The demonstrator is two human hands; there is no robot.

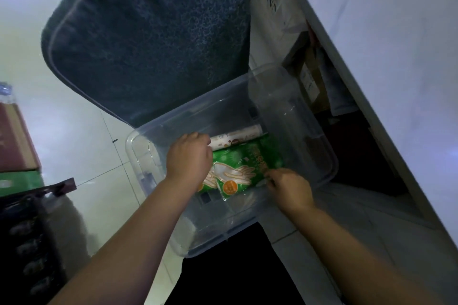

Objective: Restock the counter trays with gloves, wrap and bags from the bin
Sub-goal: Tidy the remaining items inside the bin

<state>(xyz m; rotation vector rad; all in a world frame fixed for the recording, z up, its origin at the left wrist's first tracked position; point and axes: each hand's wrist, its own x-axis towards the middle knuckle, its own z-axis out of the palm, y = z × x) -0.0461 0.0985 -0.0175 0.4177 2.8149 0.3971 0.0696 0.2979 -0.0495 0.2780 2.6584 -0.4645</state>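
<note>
— Gloves: green pack, lying flat in the clear bin, touching the white roll behind. Grip?
— Right hand pinching the pack's near edge. Left hand curled down over the pack's left end, beside the roll; fingertips hidden, so impossible to tell what, if anything, held.
— Step?
— Probably pulling stock out of the bin, gloves first. No trays in view.
— Next?
— Likely lifting the pack clear of the bin wall without dragging the roll along, then finding the trays. Slippery film, by the look; worth a firm two-sided hold.
</note>
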